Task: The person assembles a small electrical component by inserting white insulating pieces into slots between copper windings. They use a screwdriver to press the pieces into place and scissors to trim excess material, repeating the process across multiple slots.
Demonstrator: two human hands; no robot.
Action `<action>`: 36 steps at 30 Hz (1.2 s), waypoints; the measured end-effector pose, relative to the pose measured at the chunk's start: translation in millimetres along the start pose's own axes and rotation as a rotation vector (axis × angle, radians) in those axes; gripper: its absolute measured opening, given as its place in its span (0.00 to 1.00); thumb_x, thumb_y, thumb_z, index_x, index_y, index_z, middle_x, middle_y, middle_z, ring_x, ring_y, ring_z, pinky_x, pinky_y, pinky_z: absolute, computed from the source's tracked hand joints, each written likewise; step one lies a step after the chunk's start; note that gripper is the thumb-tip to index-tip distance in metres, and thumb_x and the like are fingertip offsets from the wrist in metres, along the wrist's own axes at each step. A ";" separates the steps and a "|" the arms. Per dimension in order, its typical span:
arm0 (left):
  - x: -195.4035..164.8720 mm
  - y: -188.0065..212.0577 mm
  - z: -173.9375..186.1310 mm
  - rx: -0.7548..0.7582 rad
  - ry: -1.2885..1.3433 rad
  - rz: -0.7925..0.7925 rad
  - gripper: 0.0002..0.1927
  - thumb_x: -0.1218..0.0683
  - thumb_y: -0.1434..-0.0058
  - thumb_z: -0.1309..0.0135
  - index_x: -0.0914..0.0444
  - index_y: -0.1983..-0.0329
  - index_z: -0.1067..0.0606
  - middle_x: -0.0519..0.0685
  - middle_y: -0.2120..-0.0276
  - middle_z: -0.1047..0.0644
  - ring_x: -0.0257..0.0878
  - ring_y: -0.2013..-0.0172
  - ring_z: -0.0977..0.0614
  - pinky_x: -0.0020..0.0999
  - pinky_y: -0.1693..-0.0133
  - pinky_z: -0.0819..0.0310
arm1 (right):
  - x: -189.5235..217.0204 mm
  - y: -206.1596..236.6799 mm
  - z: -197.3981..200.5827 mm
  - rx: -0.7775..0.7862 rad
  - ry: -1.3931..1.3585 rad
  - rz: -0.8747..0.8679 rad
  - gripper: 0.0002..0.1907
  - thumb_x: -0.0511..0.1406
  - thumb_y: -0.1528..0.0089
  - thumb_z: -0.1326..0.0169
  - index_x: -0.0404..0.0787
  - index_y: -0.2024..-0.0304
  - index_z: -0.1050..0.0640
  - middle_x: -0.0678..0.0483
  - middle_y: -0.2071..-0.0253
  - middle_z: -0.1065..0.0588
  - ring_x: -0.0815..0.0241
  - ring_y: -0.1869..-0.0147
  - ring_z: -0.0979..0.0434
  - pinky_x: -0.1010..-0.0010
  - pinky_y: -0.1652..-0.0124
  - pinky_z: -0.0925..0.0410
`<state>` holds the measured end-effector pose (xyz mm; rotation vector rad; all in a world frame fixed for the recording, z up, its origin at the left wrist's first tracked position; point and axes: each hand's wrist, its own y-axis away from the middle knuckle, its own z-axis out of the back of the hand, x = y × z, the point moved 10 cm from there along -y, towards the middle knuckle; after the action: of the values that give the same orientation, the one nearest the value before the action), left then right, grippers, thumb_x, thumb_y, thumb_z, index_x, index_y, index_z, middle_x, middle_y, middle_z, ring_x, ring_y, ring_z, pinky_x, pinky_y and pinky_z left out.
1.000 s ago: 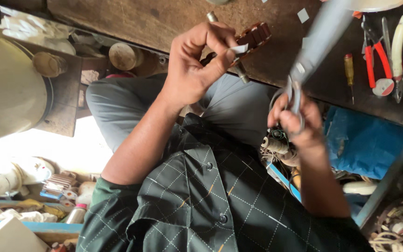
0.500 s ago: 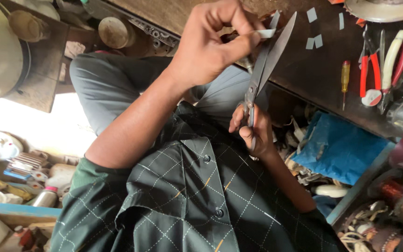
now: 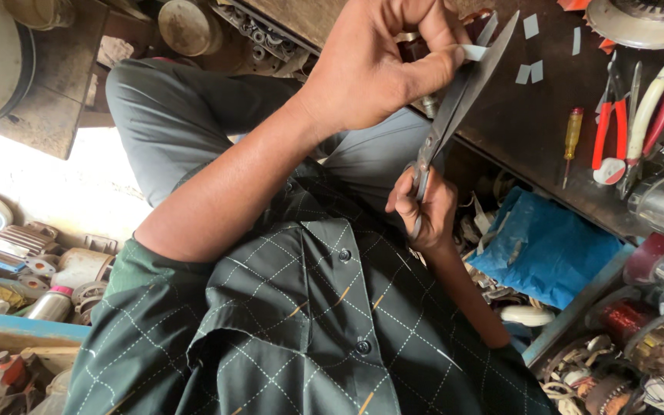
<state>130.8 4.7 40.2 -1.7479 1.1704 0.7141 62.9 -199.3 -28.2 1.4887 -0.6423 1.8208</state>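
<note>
The left hand pinches one small pale strip against the blades of one pair of scissors, gripped by the right hand. Four cut pieces lie on the dark bench.

Blue plastic bag, crumpled, at four o'clock beside the dark workbench. Small pale rectangular paper pieces, label-like, lie on the bench at one o'clock. No signs or screens are visible.
</note>
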 end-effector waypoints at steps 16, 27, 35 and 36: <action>-2.4 1.4 1.2 0.001 -0.053 0.000 0.08 0.68 0.32 0.41 0.68 0.66 0.26 0.47 0.66 0.21 0.32 0.59 0.18 0.28 0.52 0.22 | 3.6 -5.0 -1.1 -0.007 0.067 0.032 0.25 0.53 0.31 0.45 0.38 0.61 0.32 0.54 0.74 0.29 0.64 0.74 0.26 0.74 0.70 0.33; -1.1 2.9 2.6 -0.007 -0.032 0.072 0.06 0.67 0.34 0.42 0.68 0.66 0.26 0.47 0.64 0.20 0.32 0.59 0.19 0.29 0.54 0.23 | 1.1 -3.6 2.3 0.004 0.134 0.039 0.22 0.49 0.30 0.44 0.39 0.67 0.32 0.56 0.77 0.29 0.66 0.75 0.27 0.74 0.71 0.35; -4.3 8.2 9.2 -0.007 -0.131 0.141 0.06 0.65 0.36 0.41 0.66 0.68 0.27 0.46 0.64 0.20 0.33 0.59 0.19 0.31 0.52 0.23 | -7.4 0.1 25.6 -0.111 0.125 -0.018 0.20 0.46 0.31 0.42 0.37 0.65 0.30 0.55 0.76 0.28 0.65 0.73 0.25 0.72 0.70 0.32; -9.5 8.5 9.2 -0.003 -0.181 0.104 0.07 0.65 0.36 0.40 0.66 0.68 0.26 0.47 0.63 0.20 0.34 0.58 0.20 0.32 0.51 0.24 | -9.0 -1.3 39.6 -0.164 0.128 -0.051 0.20 0.46 0.32 0.41 0.35 0.63 0.29 0.54 0.75 0.28 0.65 0.72 0.23 0.72 0.69 0.30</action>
<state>119.4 15.5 41.0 -1.5971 1.1415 0.9167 89.9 -229.6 -28.3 1.2597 -0.6675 1.7632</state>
